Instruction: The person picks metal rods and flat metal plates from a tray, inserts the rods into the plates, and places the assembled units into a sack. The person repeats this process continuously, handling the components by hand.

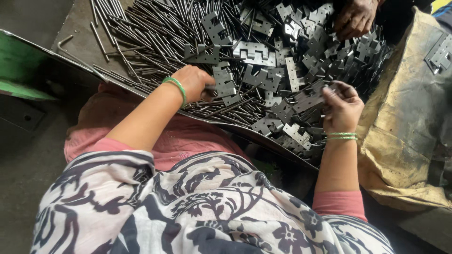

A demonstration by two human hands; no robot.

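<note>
My left hand, with a green bangle at the wrist, rests on the pile of thin metal pins and pinches one or a few of them near the tray's near edge. My right hand, with green bangles, holds a flat grey metal hinge leaf just above the heap of hinge leaves. Both piles lie on a shallow metal tray across my lap.
Another person's hand reaches into the hinge leaves at the top right. A dirty yellowish sack lies to the right with several hinge leaves on it. A green surface is at the left.
</note>
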